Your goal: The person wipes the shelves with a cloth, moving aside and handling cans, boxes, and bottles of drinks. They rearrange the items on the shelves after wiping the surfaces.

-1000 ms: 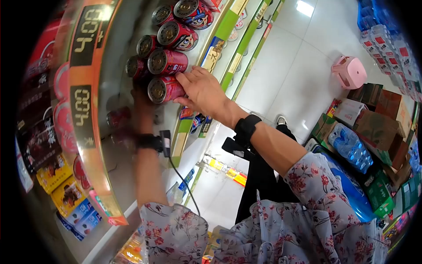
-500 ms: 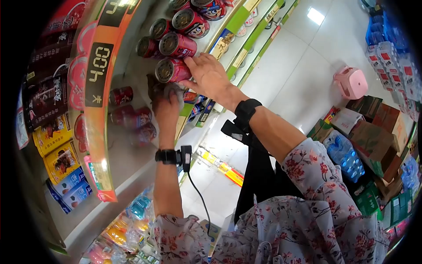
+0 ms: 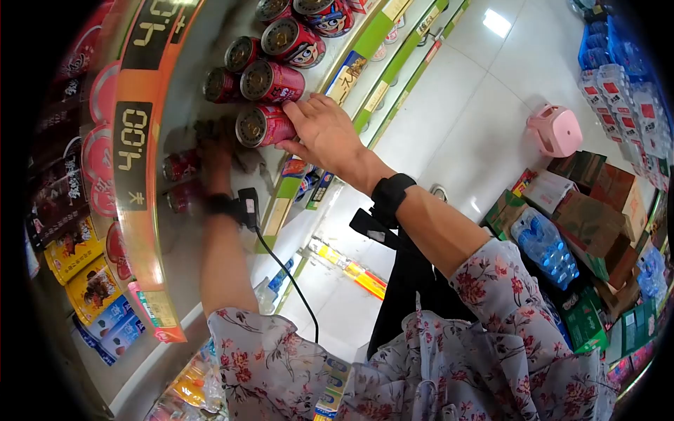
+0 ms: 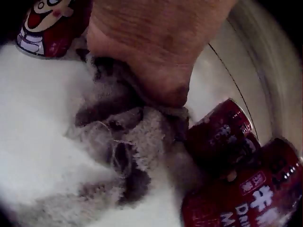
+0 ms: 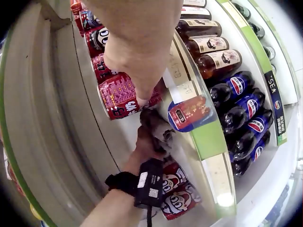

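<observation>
My right hand (image 3: 326, 137) holds the pink-red can (image 3: 263, 126) at the near end of a cluster of cans, thumb and fingers on its sides. In the right wrist view this can (image 5: 120, 97) lies beneath the hand (image 5: 137, 56). Deeper on the shelf, my left hand (image 3: 216, 156) is blurred, with a grey cloth (image 3: 247, 160) under it. The left wrist view shows the hand (image 4: 147, 52) gripping the bunched cloth (image 4: 151, 137) against the white shelf, its fingers mostly hidden. Red cans (image 4: 220, 135) stand close beside the cloth.
More cans (image 3: 293, 42) stand beyond the held one. The shelf front has a green price rail (image 3: 372, 35); bottles (image 5: 241, 127) fill a lower shelf. Two red cans (image 5: 180, 201) stand past my left hand. A pink stool (image 3: 556, 131) and cardboard boxes (image 3: 590, 217) are on the floor.
My left hand and the cloth came toward the shelf's front edge, then moved back deeper in. The can under my right hand now stands slightly apart from its neighbour.
</observation>
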Tool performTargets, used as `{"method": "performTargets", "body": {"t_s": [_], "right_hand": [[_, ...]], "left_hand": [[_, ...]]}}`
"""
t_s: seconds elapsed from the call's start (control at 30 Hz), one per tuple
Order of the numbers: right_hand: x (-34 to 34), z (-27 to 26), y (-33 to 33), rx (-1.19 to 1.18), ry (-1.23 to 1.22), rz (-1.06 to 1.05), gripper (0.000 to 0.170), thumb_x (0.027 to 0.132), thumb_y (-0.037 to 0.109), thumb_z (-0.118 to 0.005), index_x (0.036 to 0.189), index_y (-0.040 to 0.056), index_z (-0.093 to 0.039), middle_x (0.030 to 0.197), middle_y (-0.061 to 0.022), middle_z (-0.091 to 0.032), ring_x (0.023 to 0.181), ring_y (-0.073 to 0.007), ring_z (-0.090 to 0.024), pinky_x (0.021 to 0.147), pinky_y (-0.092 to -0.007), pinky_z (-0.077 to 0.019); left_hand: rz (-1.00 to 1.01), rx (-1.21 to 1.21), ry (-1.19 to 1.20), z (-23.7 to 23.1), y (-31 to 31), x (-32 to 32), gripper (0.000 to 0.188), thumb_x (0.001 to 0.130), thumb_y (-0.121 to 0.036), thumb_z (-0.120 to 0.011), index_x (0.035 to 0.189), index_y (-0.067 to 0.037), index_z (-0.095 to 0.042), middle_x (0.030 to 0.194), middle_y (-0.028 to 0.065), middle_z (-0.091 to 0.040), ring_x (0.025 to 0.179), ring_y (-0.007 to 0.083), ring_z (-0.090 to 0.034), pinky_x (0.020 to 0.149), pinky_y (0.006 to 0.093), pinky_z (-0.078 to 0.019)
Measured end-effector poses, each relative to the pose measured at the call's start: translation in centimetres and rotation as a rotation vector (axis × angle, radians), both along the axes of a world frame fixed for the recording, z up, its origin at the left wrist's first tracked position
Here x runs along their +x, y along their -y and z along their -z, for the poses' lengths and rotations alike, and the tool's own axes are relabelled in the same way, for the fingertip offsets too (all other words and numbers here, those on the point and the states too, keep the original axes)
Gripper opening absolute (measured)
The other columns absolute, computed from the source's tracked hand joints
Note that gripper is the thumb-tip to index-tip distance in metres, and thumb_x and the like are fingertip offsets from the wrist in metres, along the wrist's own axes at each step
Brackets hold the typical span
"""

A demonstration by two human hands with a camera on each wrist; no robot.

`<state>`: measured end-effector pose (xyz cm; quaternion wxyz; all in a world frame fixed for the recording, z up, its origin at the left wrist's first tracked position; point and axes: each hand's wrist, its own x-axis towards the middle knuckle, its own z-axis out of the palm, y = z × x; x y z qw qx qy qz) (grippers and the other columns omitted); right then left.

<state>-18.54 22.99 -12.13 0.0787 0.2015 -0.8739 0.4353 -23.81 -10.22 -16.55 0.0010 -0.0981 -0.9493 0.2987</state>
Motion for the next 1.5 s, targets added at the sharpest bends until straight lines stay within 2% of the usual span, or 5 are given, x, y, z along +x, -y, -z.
{"method": "performTargets", "body": {"t_s": [0.2,0.6,0.9,1.33,1.5], "right_hand": [[0.3,0.4,0.5,0.026,-0.037,0.034,0.054,0.079,0.041,-0.067,0.112,0.0008,-0.052,0.101,-0.0187,-0.061,0.105,-0.0365,-0.055,0.101,-0.0427,-0.0376],[0.3,0.4,0.2,-0.051,-0.016,0.040,0.054,0.078,0.036,-0.070,0.115,0.0007,-0.051,0.100,-0.0173,-0.060,0.101,-0.0337,-0.056,0.102,-0.0419,-0.0369],[0.2,1.0,0.5,-0.036,-0.055,0.029,0.056,0.076,0.036,-0.071,0.115,0.0013,-0.050,0.098,-0.0127,-0.060,0.100,-0.0308,-0.056,0.101,-0.0417,-0.0372],[0.3,0.1,0.3,0.024,-0.045,0.054,0.054,0.080,0.041,-0.067,0.114,0.0016,-0.053,0.097,-0.0169,-0.061,0.104,-0.0355,-0.055,0.099,-0.0401,-0.0384],[0.0,0.5,-0.1,0.031,-0.016,0.020,0.052,0.080,0.037,-0.067,0.115,0.0014,-0.052,0.097,-0.0171,-0.061,0.104,-0.0357,-0.056,0.101,-0.0412,-0.0383]], "left_hand": [[-0.031,0.485,-0.297,-1.9,-7.3,4.5,0.035,0.091,-0.024,-0.050,0.114,0.001,-0.052,0.097,0.0269,-0.059,0.093,0.0423,-0.057,0.077,0.0531,-0.0469],[0.011,-0.134,0.067,-1.1,-0.9,-0.5,0.040,0.095,-0.020,-0.044,0.132,-0.006,-0.047,0.127,0.0176,-0.054,0.110,0.0332,-0.056,0.091,0.0410,-0.0454],[0.034,0.644,0.153,-2.8,-0.6,-8.5,0.044,0.092,-0.021,-0.048,0.131,-0.002,-0.047,0.131,0.0203,-0.050,0.117,0.0369,-0.048,0.098,0.0434,-0.0396],[-0.272,0.829,-0.228,-2.0,-10.4,7.9,0.046,0.088,-0.018,-0.054,0.129,0.002,-0.047,0.136,0.0219,-0.046,0.127,0.0416,-0.040,0.106,0.0460,-0.0326],[0.193,0.711,-0.212,0.9,-3.1,1.7,0.043,0.089,-0.020,-0.055,0.126,0.000,-0.050,0.134,0.0222,-0.047,0.126,0.0429,-0.040,0.107,0.0452,-0.0323]]}}
